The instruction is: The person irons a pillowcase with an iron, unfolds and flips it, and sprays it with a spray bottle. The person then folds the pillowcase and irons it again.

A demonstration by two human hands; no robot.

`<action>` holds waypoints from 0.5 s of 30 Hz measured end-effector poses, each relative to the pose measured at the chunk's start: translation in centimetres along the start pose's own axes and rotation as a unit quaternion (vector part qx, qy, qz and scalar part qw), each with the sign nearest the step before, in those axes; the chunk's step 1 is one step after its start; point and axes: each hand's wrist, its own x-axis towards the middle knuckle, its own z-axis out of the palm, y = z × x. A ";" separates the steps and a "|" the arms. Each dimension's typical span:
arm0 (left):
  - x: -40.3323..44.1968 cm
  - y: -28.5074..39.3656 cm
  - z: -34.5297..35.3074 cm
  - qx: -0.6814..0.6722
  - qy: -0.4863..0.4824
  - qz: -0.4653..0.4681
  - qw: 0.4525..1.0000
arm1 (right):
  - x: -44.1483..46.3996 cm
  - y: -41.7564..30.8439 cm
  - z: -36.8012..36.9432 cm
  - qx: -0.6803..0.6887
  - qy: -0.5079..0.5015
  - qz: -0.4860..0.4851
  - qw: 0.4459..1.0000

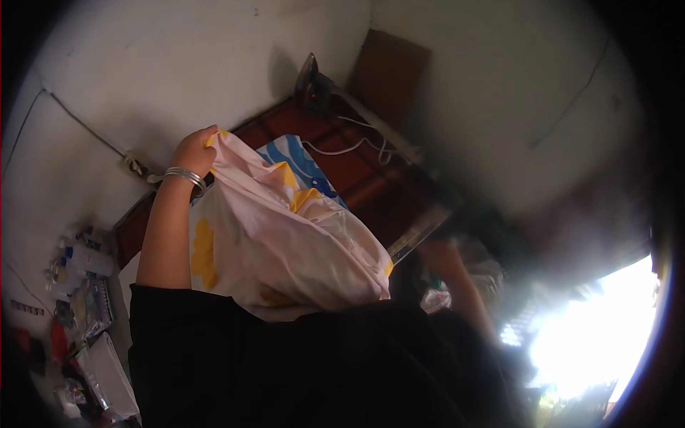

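My left hand [194,153], with bangles on its wrist, is closed on the upper corner of a pale pink cloth [285,228] with yellow patches. The cloth hangs in folds over the table's near side. My right hand [439,258] is beyond the cloth's right end, dim and smeared, so its fingers do not show clearly. Under and behind the pink cloth lies a blue and white patterned cloth [303,160]. An iron [312,87] stands on its heel at the table's far end, with a small red light showing.
A dark red checked cover [364,189] lies on the table. The iron's white cord [342,152] loops across it. A brown board [389,75] leans in the wall corner. Bottles [89,260] and other items crowd the left side. A bright opening [599,335] glares at lower right.
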 end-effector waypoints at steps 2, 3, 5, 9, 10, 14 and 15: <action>-0.2 0.9 -1.1 0.003 -0.007 -0.018 1.000 | 5.1 -9.7 -2.5 0.121 -0.019 0.074 0.990; -0.3 1.3 -1.5 0.007 -0.008 -0.023 1.000 | 7.0 -12.9 -2.2 0.123 -0.074 0.055 0.988; -0.6 1.8 -1.9 0.010 -0.009 -0.034 0.999 | 11.4 -14.8 2.5 0.117 -0.149 -0.123 0.974; -2.1 2.7 -1.9 0.060 -0.004 -0.034 0.998 | 14.1 -20.5 9.2 0.073 -0.239 -0.245 0.937; -2.8 3.4 -2.1 0.068 0.000 -0.039 0.997 | 14.6 -20.9 10.4 0.092 -0.230 -0.228 0.942; -5.0 3.7 -2.7 0.111 -0.004 -0.041 0.993 | 14.7 -22.6 10.5 0.043 -0.111 -0.095 0.988; -5.3 3.4 -2.7 0.119 -0.003 -0.037 0.992 | 14.4 -23.5 9.5 -0.013 -0.112 -0.115 0.987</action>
